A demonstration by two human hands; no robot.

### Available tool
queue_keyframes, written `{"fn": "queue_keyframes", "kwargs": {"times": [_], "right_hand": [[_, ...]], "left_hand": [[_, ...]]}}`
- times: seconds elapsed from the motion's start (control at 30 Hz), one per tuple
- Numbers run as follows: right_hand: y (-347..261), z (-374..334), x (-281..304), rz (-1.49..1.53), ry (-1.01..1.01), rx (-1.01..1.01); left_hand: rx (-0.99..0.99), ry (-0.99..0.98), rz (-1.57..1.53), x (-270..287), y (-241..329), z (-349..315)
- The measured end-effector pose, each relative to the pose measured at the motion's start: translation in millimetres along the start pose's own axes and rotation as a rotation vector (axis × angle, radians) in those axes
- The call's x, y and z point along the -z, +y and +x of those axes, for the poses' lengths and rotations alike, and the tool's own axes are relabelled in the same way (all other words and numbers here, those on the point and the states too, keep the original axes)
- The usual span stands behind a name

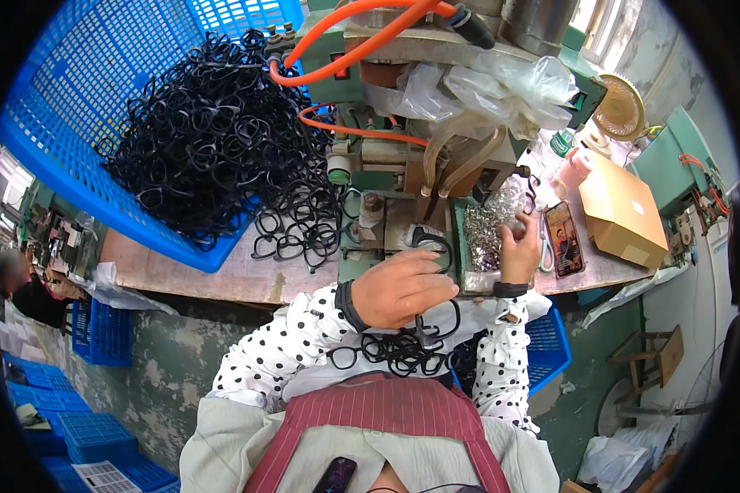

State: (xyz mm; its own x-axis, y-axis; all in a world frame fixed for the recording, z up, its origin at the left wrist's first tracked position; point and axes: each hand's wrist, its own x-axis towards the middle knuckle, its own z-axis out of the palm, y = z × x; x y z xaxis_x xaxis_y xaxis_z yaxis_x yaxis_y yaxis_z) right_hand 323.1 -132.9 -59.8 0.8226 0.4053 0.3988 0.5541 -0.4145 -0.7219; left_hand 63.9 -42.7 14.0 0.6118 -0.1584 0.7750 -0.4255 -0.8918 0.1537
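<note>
Left hand (401,287) clutches black eyeglass frames (419,324); right hand (520,246) pinches small metal parts (489,226) at 2 o'clock, seemingly fitting hardware.

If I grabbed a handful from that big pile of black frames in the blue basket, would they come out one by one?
Probably not. The black frames lie hooked through each other, so a clump would likely lift together. They look thin and light, and some already spill over the blue basket edge.

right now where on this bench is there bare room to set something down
Bare bench top shows below the blue crate, left of the spilled black frames. Around the machine it is crowded: left hand, right hand, metal-parts tray, phone, cardboard box.
</note>
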Motion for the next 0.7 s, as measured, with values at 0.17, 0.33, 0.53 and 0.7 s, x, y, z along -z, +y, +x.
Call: {"fn": "queue_keyframes", "kwargs": {"times": [0.17, 0.33, 0.53, 0.7], "right_hand": [[7.8, -16.5, 12.1, -0.251, -0.094, 0.345], [13.8, -20.8, 0.8, -0.226, -0.044, 0.324], [12.7, -19.4, 2.0, -0.014, 0.016, 0.283], [15.3, -21.4, -0.9, -0.061, 0.069, 0.286]], "left_hand": [[0.004, -0.057, 0.035, 1.3, -0.8, -0.8], [0.004, -0.038, 0.041, -0.5, 1.5, -0.9], [0.004, 0.058, 0.290, 17.5, 6.5, -10.4], [0.885, 0.687, 0.449, 20.0, -42.7, -60.5]]}}
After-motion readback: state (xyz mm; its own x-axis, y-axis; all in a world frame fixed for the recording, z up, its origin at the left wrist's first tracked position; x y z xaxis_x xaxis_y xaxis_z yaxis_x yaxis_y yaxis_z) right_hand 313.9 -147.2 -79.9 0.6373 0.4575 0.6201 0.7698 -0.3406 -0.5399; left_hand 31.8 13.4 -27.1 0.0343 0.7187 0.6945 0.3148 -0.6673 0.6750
